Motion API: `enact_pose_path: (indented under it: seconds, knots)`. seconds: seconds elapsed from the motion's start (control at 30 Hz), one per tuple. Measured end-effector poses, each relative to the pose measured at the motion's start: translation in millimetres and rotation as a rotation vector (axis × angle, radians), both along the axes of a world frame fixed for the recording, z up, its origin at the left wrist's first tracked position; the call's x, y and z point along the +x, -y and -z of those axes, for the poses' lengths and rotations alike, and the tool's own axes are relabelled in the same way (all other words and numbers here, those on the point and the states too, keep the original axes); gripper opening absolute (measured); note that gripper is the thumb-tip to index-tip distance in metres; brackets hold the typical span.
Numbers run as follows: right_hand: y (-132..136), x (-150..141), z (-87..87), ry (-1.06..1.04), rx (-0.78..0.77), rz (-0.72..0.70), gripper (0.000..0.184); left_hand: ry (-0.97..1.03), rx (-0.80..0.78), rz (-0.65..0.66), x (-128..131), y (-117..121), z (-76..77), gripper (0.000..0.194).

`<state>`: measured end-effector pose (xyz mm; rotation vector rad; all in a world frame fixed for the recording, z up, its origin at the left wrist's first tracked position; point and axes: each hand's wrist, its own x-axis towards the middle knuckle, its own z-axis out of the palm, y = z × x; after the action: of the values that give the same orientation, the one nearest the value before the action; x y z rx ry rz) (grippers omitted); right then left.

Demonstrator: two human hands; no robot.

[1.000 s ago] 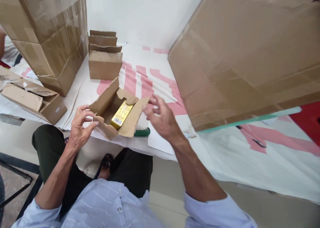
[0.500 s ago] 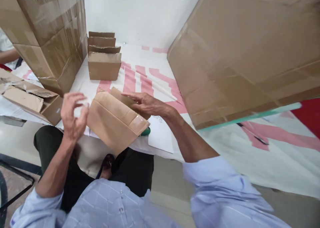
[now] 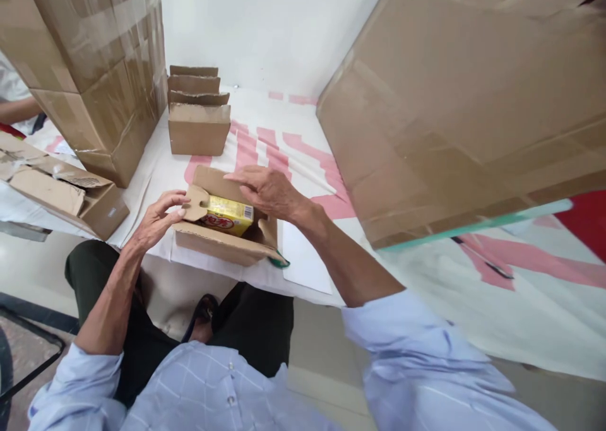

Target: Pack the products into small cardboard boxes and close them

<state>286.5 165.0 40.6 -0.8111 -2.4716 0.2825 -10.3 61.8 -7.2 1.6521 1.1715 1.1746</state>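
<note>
A small open cardboard box (image 3: 222,245) lies at the near edge of the table with a yellow packet (image 3: 227,213) inside it. My left hand (image 3: 158,219) pinches the box's small left end flap, fingers curled on it. My right hand (image 3: 265,188) rests palm down over the far flap and right side of the box, its fingers gripping the cardboard edge. A green object (image 3: 279,262) peeks out from under the box's right corner.
A row of several small closed cartons (image 3: 199,128) stands behind. Tall taped cartons (image 3: 95,59) rise at the left, and a very large carton (image 3: 464,103) fills the right. Torn open boxes (image 3: 61,191) lie at far left. Another person's arm (image 3: 16,109) shows beyond them.
The box was tipped up with its closed underside toward me half a second ago; now it sits flat and open with the yellow packet showing. My left hand has come down onto its end flap.
</note>
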Motion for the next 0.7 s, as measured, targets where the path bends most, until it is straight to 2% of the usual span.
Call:
enact_pose_path:
  seconds: [0.07,0.17,0.27,0.4,0.47,0.57,0.63,0.7]
  knots:
    - [2,-2,4.9,0.038,0.16,0.05,0.04,-0.046,-0.048,0.056,-4,-3,2.8,0.05]
    - [19,-1,9.1,0.062,0.337,0.101,0.024,-0.135,-0.055,0.153,-6,-10,1.7,0.067]
    - [42,4,9.2,0.143,0.379,0.041,0.013,-0.17,-0.058,0.229,-4,-16,-0.3,0.08]
    - [62,6,7.2,0.224,0.448,0.069,0.014,-0.18,-0.077,0.205,0,-17,4.9,0.096]
    - [67,6,6.9,0.255,0.439,0.073,0.014,-0.177,-0.086,0.175,2,-16,7.9,0.103]
    - [71,4,7.8,0.365,0.329,0.05,0.013,-0.197,-0.083,0.145,4,-13,8.5,0.106]
    - [70,3,8.7,0.438,0.248,0.116,0.014,-0.222,-0.062,0.14,5,-11,6.5,0.105]
    - [67,2,10.2,0.5,0.178,0.21,0.027,-0.239,-0.042,0.142,6,-9,4.5,0.105]
